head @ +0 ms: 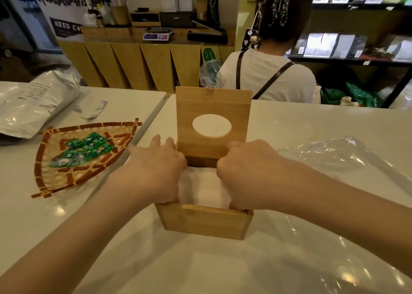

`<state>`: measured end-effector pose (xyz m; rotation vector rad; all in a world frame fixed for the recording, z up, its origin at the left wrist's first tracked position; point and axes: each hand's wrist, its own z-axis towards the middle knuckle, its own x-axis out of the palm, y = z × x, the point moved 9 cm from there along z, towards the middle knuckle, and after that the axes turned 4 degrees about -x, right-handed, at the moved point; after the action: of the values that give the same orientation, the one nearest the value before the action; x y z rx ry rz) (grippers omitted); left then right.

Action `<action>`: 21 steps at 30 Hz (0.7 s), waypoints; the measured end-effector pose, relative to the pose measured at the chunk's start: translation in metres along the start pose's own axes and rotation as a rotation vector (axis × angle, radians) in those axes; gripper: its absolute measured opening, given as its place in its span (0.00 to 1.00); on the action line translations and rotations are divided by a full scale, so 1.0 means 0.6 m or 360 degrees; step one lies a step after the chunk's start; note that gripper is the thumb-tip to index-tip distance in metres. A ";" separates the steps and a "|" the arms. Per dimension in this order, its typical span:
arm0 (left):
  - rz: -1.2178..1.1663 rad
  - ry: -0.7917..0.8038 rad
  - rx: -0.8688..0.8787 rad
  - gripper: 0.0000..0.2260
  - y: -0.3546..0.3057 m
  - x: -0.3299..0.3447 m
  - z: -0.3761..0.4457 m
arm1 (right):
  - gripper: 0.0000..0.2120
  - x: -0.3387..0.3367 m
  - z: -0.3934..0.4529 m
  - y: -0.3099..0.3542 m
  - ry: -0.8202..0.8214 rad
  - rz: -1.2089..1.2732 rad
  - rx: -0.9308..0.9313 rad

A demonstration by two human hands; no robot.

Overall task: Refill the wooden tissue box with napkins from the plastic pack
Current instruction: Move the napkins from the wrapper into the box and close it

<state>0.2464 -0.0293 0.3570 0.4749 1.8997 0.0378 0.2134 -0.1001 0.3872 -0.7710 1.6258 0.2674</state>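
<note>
The wooden tissue box (204,222) stands at the middle of the white table, its hinged lid (211,106) with an oval hole raised upright at the far side. A stack of white napkins (201,190) fills the box. My left hand (156,173) grips the stack's left edge and my right hand (247,175) grips its right edge, fingers curled down inside the box walls. The clear plastic pack (338,157) lies crumpled and flat on the table to the right.
A fan-shaped woven basket (66,182) with several green packets lies to the left. A silver foil bag (33,106) rests at the far left. A person in a white shirt (265,79) stands behind the table, back turned.
</note>
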 end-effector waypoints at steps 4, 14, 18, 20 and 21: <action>0.0083 0.0029 -0.0114 0.26 0.003 0.006 0.007 | 0.16 0.007 0.008 0.003 0.0045 -0.0076 0.0018; 0.0177 0.0127 -0.0264 0.27 0.003 0.016 0.009 | 0.06 0.030 0.030 0.006 0.0177 -0.0141 0.0103; 0.0129 0.0116 -0.0221 0.24 0.001 0.014 0.009 | 0.02 0.039 0.030 0.001 0.0234 -0.0052 0.0091; 0.0053 0.0078 -0.0149 0.22 0.004 0.010 0.006 | 0.05 0.032 0.022 -0.006 0.0209 0.0103 0.0067; 0.0003 0.0035 -0.0122 0.21 0.007 0.005 0.002 | 0.09 0.028 0.018 -0.010 0.0194 0.0196 0.0052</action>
<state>0.2478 -0.0248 0.3553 0.4260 1.9119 0.1174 0.2253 -0.1041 0.3704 -0.6742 1.7920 0.2849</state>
